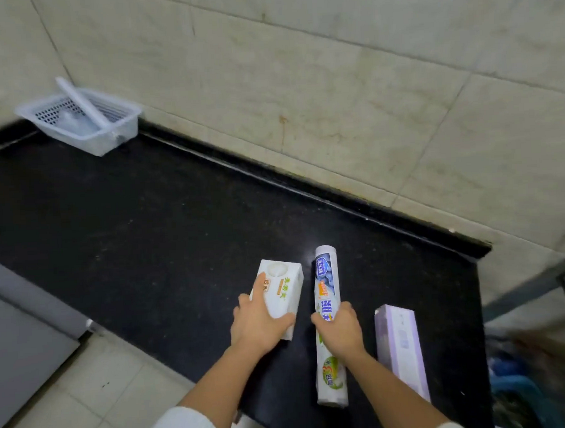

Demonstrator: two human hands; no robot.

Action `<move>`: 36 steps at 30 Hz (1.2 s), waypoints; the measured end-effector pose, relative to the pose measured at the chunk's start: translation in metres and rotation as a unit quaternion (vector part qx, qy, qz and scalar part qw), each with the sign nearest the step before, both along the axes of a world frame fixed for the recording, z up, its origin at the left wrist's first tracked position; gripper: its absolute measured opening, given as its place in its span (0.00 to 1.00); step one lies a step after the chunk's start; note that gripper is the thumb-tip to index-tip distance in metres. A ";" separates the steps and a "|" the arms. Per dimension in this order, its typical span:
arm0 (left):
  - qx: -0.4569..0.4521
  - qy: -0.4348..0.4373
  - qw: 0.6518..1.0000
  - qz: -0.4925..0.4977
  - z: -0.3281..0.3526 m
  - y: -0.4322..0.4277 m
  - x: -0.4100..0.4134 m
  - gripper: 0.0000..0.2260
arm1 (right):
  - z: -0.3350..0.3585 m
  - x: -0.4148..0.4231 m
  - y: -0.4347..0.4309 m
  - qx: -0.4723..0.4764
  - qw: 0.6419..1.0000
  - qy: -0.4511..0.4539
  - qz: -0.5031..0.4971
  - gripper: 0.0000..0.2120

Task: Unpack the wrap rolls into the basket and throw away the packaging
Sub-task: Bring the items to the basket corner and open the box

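L hand (259, 324) fingers round matte white carton (280, 295); R hand (341, 330) fingers round glossy printed roll (328, 326).

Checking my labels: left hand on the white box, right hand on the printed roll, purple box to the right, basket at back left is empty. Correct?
One error: the basket is not empty. The head view shows a white roll leaning in it. Otherwise right: left hand on the white box, right hand on the printed roll, purple box to the right.
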State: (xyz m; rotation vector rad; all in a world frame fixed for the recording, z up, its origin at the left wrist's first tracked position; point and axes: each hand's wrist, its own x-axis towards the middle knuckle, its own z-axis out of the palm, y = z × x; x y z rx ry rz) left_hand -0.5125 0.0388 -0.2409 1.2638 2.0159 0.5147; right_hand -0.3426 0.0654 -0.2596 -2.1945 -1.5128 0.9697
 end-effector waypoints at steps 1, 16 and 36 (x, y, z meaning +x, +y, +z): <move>0.006 -0.010 1.000 0.016 0.002 0.002 -0.014 0.45 | 0.001 -0.011 0.006 0.010 1.000 0.009 0.010 0.22; 0.050 0.025 0.983 0.173 0.014 -0.021 -0.376 0.44 | 0.007 -0.380 0.049 0.021 0.983 0.087 0.157 0.21; 0.019 0.070 0.974 0.213 0.019 0.102 -0.737 0.44 | 0.016 -0.750 0.193 -0.024 0.973 0.089 0.211 0.25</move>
